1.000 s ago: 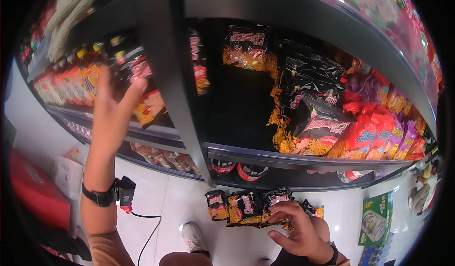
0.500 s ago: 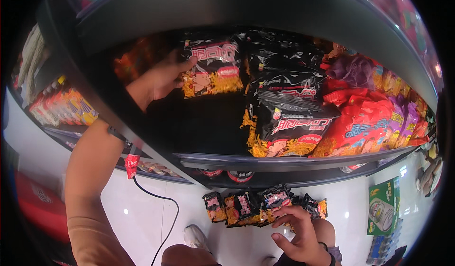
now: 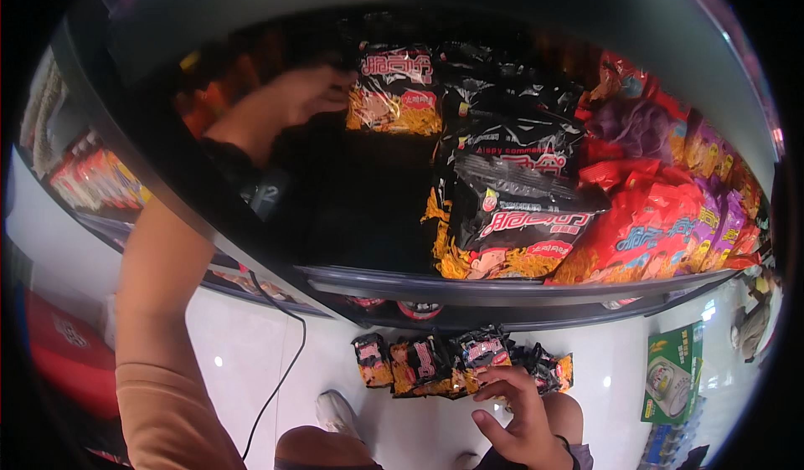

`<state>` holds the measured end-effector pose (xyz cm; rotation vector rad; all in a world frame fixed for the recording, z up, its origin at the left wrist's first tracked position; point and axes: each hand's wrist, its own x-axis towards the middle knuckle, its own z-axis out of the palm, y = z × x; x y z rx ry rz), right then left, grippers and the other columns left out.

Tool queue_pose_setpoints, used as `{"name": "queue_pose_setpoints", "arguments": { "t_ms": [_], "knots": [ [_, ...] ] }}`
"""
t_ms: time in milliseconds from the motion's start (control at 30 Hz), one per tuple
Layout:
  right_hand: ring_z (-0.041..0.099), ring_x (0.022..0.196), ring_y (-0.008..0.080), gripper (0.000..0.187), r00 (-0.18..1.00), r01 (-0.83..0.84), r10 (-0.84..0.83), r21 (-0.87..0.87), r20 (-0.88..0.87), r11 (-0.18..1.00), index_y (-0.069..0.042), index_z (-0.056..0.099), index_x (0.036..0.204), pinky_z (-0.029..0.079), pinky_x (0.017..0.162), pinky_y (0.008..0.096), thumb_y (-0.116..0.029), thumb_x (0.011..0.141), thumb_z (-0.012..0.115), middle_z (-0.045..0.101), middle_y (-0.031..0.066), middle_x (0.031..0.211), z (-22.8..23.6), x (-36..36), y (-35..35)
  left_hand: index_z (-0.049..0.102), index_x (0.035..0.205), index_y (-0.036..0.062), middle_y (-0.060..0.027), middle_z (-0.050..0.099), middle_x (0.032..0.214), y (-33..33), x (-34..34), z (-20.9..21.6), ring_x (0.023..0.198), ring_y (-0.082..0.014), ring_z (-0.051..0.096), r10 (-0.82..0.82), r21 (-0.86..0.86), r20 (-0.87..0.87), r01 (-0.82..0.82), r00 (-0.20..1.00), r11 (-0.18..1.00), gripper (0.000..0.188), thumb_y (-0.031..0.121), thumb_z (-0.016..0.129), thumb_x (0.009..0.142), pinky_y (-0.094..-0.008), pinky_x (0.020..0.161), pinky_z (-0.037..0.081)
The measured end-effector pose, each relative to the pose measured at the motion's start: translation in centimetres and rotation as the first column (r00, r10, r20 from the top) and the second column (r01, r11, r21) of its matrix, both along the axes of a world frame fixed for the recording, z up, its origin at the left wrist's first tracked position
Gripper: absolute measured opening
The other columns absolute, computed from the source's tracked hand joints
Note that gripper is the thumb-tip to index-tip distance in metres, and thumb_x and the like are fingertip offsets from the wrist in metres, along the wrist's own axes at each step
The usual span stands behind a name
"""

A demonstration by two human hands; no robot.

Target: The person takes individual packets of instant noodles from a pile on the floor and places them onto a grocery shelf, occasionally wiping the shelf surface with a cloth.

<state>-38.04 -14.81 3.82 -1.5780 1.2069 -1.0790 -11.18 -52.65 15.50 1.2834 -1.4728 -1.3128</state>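
Observation:
My left hand (image 3: 316, 93) reaches deep into the dark shelf, its bent fingers by the left edge of a black snack packet (image 3: 394, 93) with pink lettering and a noodle picture. That packet stands toward the back. The hand is slightly blurred and looks open, without a clear grip on the packet. My right hand (image 3: 523, 424) is low in front, fingers bent and apart, with nothing in it. Just beyond it, several small black snack packets (image 3: 423, 365) lie on the floor. More black packets (image 3: 519, 219) are piled at mid-shelf.
Red packets (image 3: 645, 210) and purple ones (image 3: 720, 227) fill the shelf's right side. The shelf's front edge (image 3: 502, 290) curves across below them. A black cable (image 3: 289, 369) hangs down to the left. On the floor at the right is a green carton (image 3: 674, 374).
The black packet has moved farther back on the shelf, with my left hand following. My left thumb no longer lies over its front. My right hand has barely moved.

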Motion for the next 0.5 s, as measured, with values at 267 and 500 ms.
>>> {"name": "queue_pose_setpoints", "arguments": {
  "t_ms": [267, 500],
  "knots": [
    [0.058, 0.083, 0.0217, 0.044, 0.962, -0.209, 0.224, 0.110, -0.154, 0.972, -0.004, 0.052, 0.118, 0.048, 0.073, 0.0315, -0.002, 0.077, 0.069, 0.057, 0.0108, 0.099, -2.9, 1.8, -2.4, 0.039, 0.134, 0.0009, -0.0141, 0.053, 0.128, 9.6, 7.3, 1.5, 0.115, -0.0238, 0.052, 0.028, 0.068, -0.039, -0.025, 0.999, 0.997, 0.045, 0.029, 0.036, 0.099, -0.0307, 0.098, 0.044],
    [0.060, 0.099, 0.0282, 0.038, 0.715, -0.406, 0.542, 0.370, -0.442, 0.836, -0.004, 0.052, 0.118, 0.048, 0.082, 0.0364, -0.023, 0.086, 0.063, 0.058, 0.0154, 0.110, -12.0, 5.2, -5.8, 0.049, 0.125, 0.0035, -0.0087, 0.059, 0.109, 21.0, 13.6, -3.0, 0.099, -0.0180, 0.057, 0.260, -0.344, -0.324, -0.369, 0.910, 0.864, 0.036, 0.023, 0.044, 0.095, -0.0258, 0.088, 0.044]
  ]
}}
